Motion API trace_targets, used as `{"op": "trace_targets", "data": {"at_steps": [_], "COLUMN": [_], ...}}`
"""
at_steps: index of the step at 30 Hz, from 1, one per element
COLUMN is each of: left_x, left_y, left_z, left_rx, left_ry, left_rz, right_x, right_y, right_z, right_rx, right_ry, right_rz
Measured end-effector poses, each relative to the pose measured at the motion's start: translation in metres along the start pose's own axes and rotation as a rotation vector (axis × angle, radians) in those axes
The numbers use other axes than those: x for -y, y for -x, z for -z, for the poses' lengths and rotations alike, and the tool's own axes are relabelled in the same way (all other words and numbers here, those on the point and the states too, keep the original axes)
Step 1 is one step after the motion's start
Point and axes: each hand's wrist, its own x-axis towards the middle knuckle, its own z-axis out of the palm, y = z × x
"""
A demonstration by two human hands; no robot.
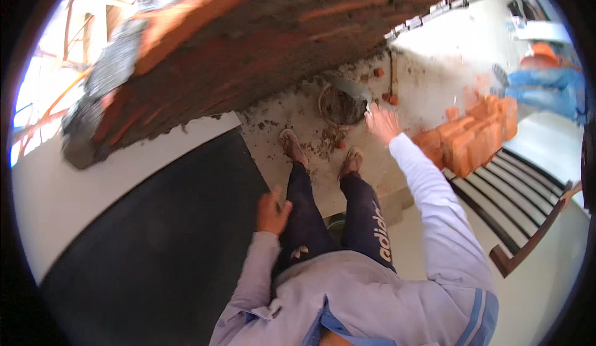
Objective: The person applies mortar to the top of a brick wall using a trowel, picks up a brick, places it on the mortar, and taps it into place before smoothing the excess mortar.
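Observation:
My right hand point(383, 122) is closed round the handle of a trowel point(351, 86). The trowel's metal blade lies over a round mortar pan point(321, 111) on the floor, ahead of my feet. Grey mortar point(340, 107) shows inside the pan. My left hand point(273, 214) hangs beside my left thigh, its thumb standing apart from loosely bent fingers, with nothing seen in it. Across the top runs a brick wall point(267, 42), smeared with grey mortar along its joints and its near left end.
Orange bricks point(475, 135) are stacked at the right, by a slatted frame point(496, 191). A person in blue jeans point(546, 91) is beyond them. Mortar crumbs and brick bits litter the floor point(273, 129). A large dark panel point(167, 240) lies to my left.

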Motion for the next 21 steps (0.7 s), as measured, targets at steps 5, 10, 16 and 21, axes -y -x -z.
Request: {"op": "trace_targets", "data": {"at_steps": [5,10,16,21], "left_x": [0.090,0.060,0.099,0.109], "left_y": [0.004,-0.050,-0.055,-0.062], "left_z": [-0.158,-0.178,-0.168,-0.158], "left_rx": [0.424,0.480,0.345,0.428], "left_ry": [-0.218,-0.491,-0.432,-0.536], "left_rz": [0.320,0.406,0.229,0.262], "right_x": [-0.082,-0.130,-0.096,-0.056], "right_y": [-0.056,-0.100,-0.053,-0.080], "right_z": [-0.136,-0.227,-0.279,-0.224], "right_rx": [0.210,0.205,0.202,0.303], "right_ry": [0.214,0.196,0.032,-0.314], "right_rz": [-0.122,-0.374,-0.247,-0.305]}}
